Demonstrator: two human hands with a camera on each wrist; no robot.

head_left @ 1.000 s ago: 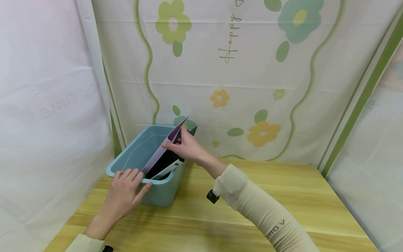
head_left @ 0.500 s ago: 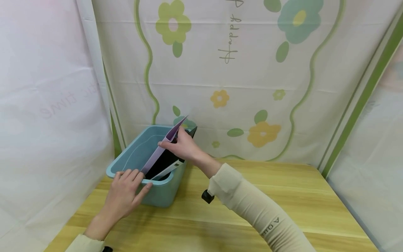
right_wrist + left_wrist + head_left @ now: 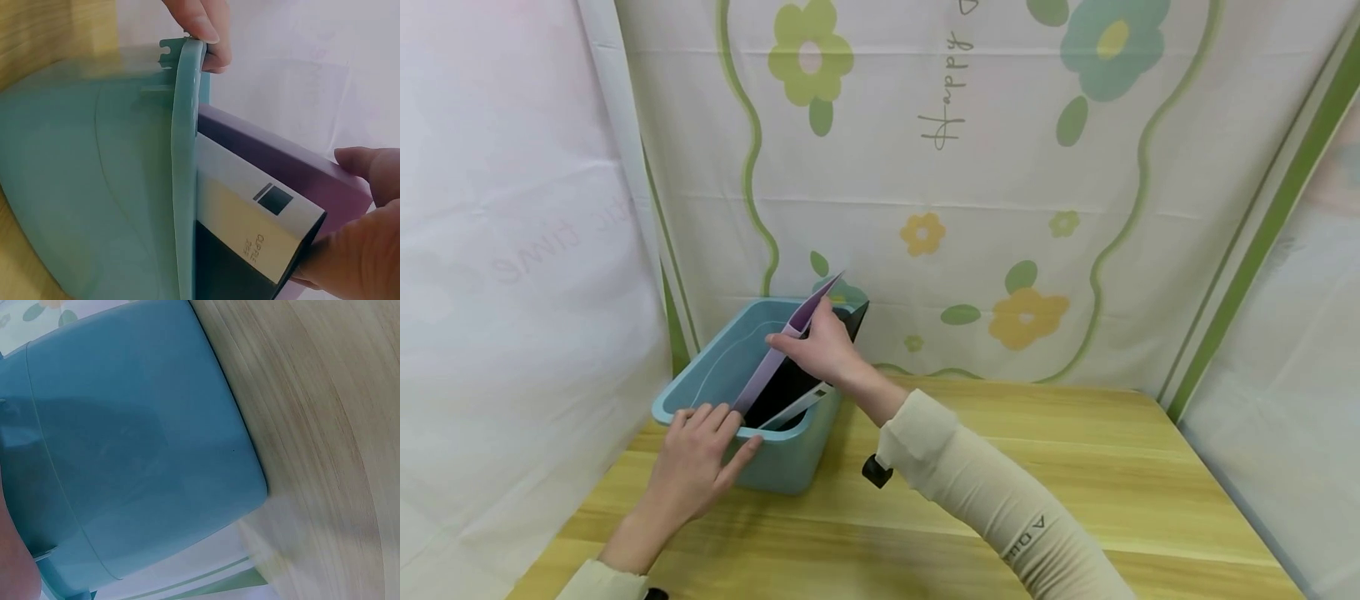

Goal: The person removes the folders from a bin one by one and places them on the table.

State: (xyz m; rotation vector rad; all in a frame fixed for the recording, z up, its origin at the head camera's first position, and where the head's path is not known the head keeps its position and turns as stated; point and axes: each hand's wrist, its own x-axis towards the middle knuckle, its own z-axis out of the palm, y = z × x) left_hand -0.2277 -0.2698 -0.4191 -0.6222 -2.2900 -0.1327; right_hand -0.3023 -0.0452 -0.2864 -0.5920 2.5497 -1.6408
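Note:
A light blue plastic bin (image 3: 778, 467) stands at the table's left, its outer wall (image 3: 144, 444) filling much of the left wrist view. My left hand (image 3: 692, 458) holds the near rim, fingers over it and thumb outside. Inside leans a purple binder (image 3: 760, 379), its upper end sticking out above the rim. My right hand (image 3: 823, 346) grips that upper end, thumb (image 3: 356, 162) along the spine; the other fingers are partly hidden. Beside it on the right rests a black binder with a white spine (image 3: 250, 206) bearing a dark square, tilted and poking out of the bin.
The bin stands on a wooden table (image 3: 985, 500). Behind hangs a white curtain (image 3: 850, 167) printed with flowers, close to the bin's far end. Another white curtain (image 3: 535, 250) borders the table on the left, and one (image 3: 1285, 375) on the right.
My right hand has shifted a little to the left, bringing the purple binder's upper end with it. My left hand and the bin have stayed in place.

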